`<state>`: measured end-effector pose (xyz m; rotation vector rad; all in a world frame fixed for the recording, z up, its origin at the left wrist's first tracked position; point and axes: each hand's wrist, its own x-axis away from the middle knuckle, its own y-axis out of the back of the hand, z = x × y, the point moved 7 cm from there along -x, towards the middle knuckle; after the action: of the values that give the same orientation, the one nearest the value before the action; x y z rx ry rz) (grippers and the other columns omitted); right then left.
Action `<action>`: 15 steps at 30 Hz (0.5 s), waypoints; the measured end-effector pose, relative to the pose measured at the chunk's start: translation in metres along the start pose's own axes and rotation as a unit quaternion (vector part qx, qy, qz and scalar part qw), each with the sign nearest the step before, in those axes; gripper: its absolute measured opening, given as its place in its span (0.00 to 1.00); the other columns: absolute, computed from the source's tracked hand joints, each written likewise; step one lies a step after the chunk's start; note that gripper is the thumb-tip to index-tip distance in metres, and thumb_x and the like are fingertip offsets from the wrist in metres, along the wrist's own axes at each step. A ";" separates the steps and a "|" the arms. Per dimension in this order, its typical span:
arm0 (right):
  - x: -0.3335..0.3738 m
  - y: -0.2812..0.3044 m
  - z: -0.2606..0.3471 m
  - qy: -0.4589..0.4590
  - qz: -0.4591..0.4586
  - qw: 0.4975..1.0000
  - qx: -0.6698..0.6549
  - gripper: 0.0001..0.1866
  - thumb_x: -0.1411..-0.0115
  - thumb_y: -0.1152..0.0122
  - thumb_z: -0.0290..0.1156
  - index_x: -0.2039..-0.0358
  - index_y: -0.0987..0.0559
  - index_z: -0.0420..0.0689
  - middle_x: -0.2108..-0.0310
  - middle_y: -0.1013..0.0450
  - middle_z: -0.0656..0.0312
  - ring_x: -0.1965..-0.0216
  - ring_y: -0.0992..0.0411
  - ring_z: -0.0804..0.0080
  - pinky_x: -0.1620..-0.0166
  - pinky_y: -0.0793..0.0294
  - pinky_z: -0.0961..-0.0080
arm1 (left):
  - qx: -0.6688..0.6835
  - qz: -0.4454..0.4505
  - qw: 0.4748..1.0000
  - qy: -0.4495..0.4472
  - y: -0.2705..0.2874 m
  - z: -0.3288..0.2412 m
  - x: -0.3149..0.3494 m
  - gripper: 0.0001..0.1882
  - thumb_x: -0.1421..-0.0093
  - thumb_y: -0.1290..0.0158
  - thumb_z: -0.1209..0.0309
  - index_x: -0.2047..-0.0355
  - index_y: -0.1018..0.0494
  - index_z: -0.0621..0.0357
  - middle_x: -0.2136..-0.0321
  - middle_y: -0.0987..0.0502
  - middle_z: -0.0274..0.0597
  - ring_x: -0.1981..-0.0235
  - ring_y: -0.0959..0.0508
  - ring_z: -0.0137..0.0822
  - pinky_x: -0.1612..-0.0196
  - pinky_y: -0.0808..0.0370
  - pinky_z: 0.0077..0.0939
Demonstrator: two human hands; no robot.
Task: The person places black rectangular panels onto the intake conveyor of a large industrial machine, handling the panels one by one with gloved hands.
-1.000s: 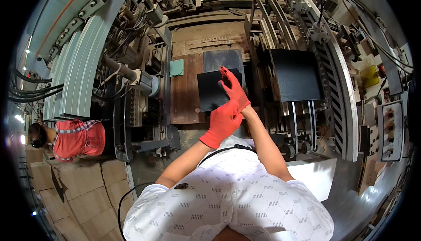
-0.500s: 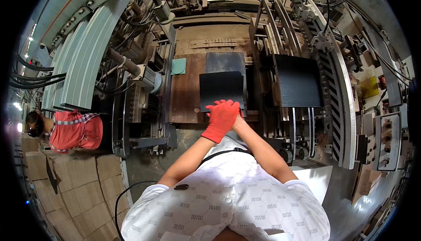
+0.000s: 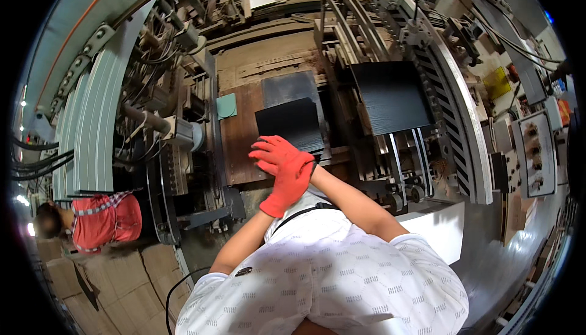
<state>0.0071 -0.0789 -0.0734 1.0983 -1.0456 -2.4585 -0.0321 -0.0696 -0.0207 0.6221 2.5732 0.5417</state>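
Note:
Both my hands wear red gloves and meet in front of my waist. My left hand (image 3: 293,179) lies across my right wrist, its fingers closed on the cuff of the right red glove. Pointing to the left, my right hand (image 3: 271,151) has its fingers stretched out and slightly apart, holding nothing. Just beyond the hands a black rectangular sheet (image 3: 290,121) lies on the brown board (image 3: 238,143), partly over a dark grey plate (image 3: 287,88). The near edge of the black sheet is partly hidden by my gloves.
A second black panel (image 3: 390,94) rests on the machine rails to the right. A teal square (image 3: 226,106) lies on the board's left side. Machine cylinders (image 3: 186,135) stand at left. A person in red (image 3: 107,222) is at far left, near stacked brown boards (image 3: 116,280).
My clasped hands have come apart somewhat: the right fingers now extend left, and the left hand has shifted to the right wrist. The whole view has turned and shifted slightly.

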 end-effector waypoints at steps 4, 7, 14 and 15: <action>0.014 0.009 -0.017 -0.067 -0.056 0.995 0.048 0.19 0.38 0.45 0.40 0.47 0.27 0.49 0.48 0.30 0.62 0.42 0.36 0.65 0.39 0.40 0.64 | 0.024 0.079 0.996 -0.034 -0.005 0.000 0.005 0.07 0.45 0.47 0.79 0.64 0.25 0.65 0.68 0.22 0.51 0.62 0.22 0.50 0.57 0.27 0.35; 0.038 0.014 -0.059 -0.202 -0.116 0.972 -0.010 0.25 0.40 0.42 0.41 0.44 0.29 0.47 0.47 0.31 0.57 0.43 0.35 0.59 0.42 0.36 0.60 | -0.079 0.131 0.977 -0.145 0.000 -0.003 0.005 0.07 0.45 0.45 0.76 0.65 0.25 0.59 0.72 0.25 0.46 0.68 0.23 0.47 0.65 0.27 0.36; 0.082 0.013 -0.103 -0.433 -0.248 0.866 0.029 0.35 0.44 0.39 0.40 0.38 0.37 0.44 0.45 0.33 0.50 0.44 0.34 0.53 0.41 0.36 0.60 | -0.227 0.030 0.970 -0.086 -0.005 0.037 0.009 0.13 0.48 0.42 0.76 0.62 0.28 0.54 0.72 0.29 0.42 0.73 0.24 0.45 0.74 0.28 0.35; 0.080 0.013 -0.104 -0.415 -0.284 0.863 -0.043 0.36 0.44 0.39 0.39 0.37 0.38 0.43 0.44 0.34 0.50 0.44 0.35 0.55 0.41 0.37 0.62 | -0.167 -0.033 0.985 -0.004 0.001 0.036 0.004 0.11 0.47 0.43 0.75 0.63 0.28 0.55 0.71 0.28 0.44 0.71 0.24 0.46 0.70 0.27 0.37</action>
<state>0.0267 -0.1800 -0.1555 0.2745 -0.8335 -3.5686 -0.0168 -0.0572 -0.0512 0.4190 2.4064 0.9184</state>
